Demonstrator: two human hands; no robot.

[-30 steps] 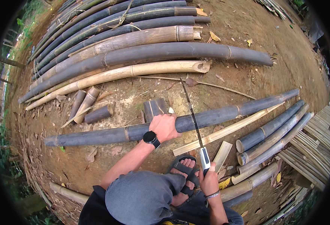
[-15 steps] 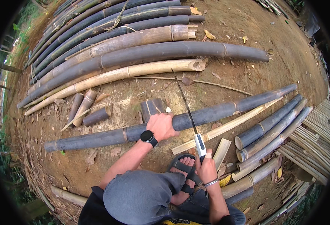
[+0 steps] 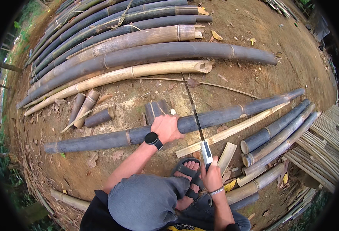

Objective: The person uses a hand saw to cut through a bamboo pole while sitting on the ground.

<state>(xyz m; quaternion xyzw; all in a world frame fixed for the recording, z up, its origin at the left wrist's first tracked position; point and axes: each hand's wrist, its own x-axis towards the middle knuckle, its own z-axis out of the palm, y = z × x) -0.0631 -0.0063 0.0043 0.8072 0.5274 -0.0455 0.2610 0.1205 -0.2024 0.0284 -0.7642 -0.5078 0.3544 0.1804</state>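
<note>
A long dark bamboo pole (image 3: 219, 117) runs across in front of me, left end lower than right. My left hand (image 3: 167, 128), a black watch on its wrist, is wrapped over the pole near its middle. In my right hand (image 3: 212, 173) I grip a hand saw (image 3: 206, 152) by its white and black handle. The saw's thin dark blade (image 3: 193, 107) lies across the pole just right of my left hand, its tip pointing away from me. Beneath the pole by my left hand sits a short dark bamboo block (image 3: 156, 109). Whether the blade has cut in cannot be seen.
Several long bamboo poles (image 3: 150, 54) lie stacked at the far left. Short bamboo offcuts (image 3: 88, 109) rest left of the block. A split pale strip (image 3: 231, 130) lies near the saw. Cut bamboo lengths (image 3: 267, 131) and slats (image 3: 312, 150) are at right. My sandalled foot (image 3: 188, 173) is close by.
The saw and my right hand have shifted very slightly along the blade's line, toward me. My left hand keeps its hold on the pole. The view has moved a little.
</note>
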